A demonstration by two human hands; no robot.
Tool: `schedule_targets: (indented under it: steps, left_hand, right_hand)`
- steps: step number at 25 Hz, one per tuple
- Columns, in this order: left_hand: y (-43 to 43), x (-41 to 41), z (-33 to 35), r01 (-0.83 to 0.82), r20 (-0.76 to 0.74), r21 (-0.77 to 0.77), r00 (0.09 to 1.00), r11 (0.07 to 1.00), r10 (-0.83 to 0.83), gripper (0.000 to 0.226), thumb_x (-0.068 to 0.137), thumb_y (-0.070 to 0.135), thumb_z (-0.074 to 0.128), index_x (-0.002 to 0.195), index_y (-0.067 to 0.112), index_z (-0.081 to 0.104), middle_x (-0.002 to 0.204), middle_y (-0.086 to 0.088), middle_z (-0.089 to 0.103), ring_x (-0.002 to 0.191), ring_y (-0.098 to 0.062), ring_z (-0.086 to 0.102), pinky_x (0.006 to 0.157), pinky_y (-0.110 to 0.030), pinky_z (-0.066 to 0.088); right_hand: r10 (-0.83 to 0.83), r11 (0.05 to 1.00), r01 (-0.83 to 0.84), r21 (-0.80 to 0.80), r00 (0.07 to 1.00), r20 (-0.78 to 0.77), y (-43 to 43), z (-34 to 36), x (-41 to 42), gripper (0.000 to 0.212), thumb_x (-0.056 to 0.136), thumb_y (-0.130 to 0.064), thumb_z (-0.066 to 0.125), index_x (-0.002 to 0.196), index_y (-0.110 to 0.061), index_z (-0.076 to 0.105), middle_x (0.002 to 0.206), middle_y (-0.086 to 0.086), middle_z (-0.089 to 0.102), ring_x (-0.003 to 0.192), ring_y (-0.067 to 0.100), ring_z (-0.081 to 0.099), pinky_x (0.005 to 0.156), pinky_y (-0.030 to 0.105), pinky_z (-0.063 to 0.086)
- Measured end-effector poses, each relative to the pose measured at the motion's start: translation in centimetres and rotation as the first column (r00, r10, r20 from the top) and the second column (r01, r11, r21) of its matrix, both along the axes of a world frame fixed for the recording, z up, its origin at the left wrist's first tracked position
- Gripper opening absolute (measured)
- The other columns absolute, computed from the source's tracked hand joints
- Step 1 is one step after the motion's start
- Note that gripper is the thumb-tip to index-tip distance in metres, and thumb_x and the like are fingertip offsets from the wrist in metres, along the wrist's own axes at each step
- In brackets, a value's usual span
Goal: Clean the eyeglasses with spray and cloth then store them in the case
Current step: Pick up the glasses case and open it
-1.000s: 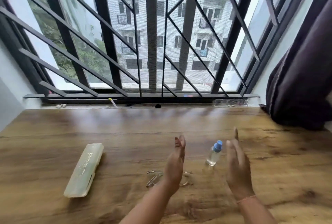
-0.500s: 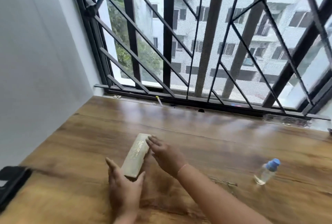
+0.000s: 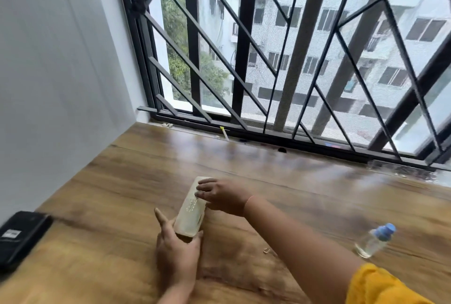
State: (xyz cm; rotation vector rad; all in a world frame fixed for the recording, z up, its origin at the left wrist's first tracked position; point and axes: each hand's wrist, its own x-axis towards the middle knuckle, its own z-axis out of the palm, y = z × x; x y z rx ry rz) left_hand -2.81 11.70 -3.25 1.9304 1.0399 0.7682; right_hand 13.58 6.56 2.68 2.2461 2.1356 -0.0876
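A pale green translucent glasses case (image 3: 191, 209) lies closed on the wooden table (image 3: 122, 194). My left hand (image 3: 177, 252) grips its near end between thumb and fingers. My right hand (image 3: 219, 195) lies over the far half, fingertips curled onto the lid. A small clear spray bottle (image 3: 374, 240) with a blue cap stands to the right, apart from both hands. Of the eyeglasses only a small tip (image 3: 266, 250) shows beside my right forearm; the rest is hidden under the arm. No cloth is visible.
A black flat object (image 3: 20, 235) lies at the table's left edge. A white wall bounds the left side. A barred window (image 3: 268, 59) runs along the far edge, with small bits of debris on its sill.
The view swung left from the glasses and bottle to the case. Both hands moved onto the case; the left now grips its near end and the right covers its far half.
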Motion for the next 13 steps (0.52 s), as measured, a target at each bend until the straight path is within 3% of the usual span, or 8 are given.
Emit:
schedule_targets:
  steps: [5,8,11,13]
  left_hand:
    - [0.0,-0.1,0.0,-0.029,0.018,-0.028,0.999,0.999,0.030,0.126,0.049,0.008,0.088,0.147,0.006,0.009,0.108,-0.017,0.065,0.101,-0.039,0.056,0.081,-0.043,0.046]
    - [0.0,-0.2,-0.1,-0.080,0.043,-0.073,0.996,0.994,0.083,0.131,0.046,0.008,0.090,0.147,0.005,0.007,0.107,-0.023,0.064,0.099,-0.041,0.058,0.082,-0.045,0.048]
    - [0.0,-0.2,-0.3,-0.089,0.047,-0.072,0.995,0.993,0.093,0.134,0.044,0.009,0.091,0.146,0.002,0.005,0.102,-0.020,0.068,0.095,-0.040,0.060,0.080,-0.046,0.049]
    - [0.0,-0.2,-0.4,-0.091,0.053,-0.067,0.994,0.994,0.095,0.134,0.044,0.010,0.091,0.146,0.002,0.005,0.101,-0.020,0.068,0.096,-0.041,0.060,0.080,-0.045,0.049]
  right_hand:
    - [0.135,0.970,-0.110,-0.216,0.986,0.102,3.5,3.8,0.7,0.037,0.089,-0.016,0.054,0.122,0.001,0.055,0.120,0.018,0.061,0.116,0.033,0.049,0.099,0.039,0.035]
    - [0.069,0.952,-0.044,-0.302,0.995,0.075,5.7,5.7,0.3,0.042,0.088,-0.016,0.056,0.129,-0.005,0.053,0.125,0.016,0.060,0.113,0.031,0.053,0.095,0.032,0.037]
    - [0.020,0.934,-0.007,-0.357,0.999,0.034,7.8,6.9,0.3,0.040,0.087,-0.011,0.059,0.126,-0.007,0.056,0.121,0.013,0.064,0.109,0.028,0.056,0.076,0.020,0.031]
    - [-0.012,0.912,0.017,-0.410,1.000,0.014,9.1,7.1,0.2,0.039,0.087,-0.010,0.059,0.125,-0.005,0.057,0.123,0.013,0.063,0.110,0.027,0.056,0.075,0.018,0.031]
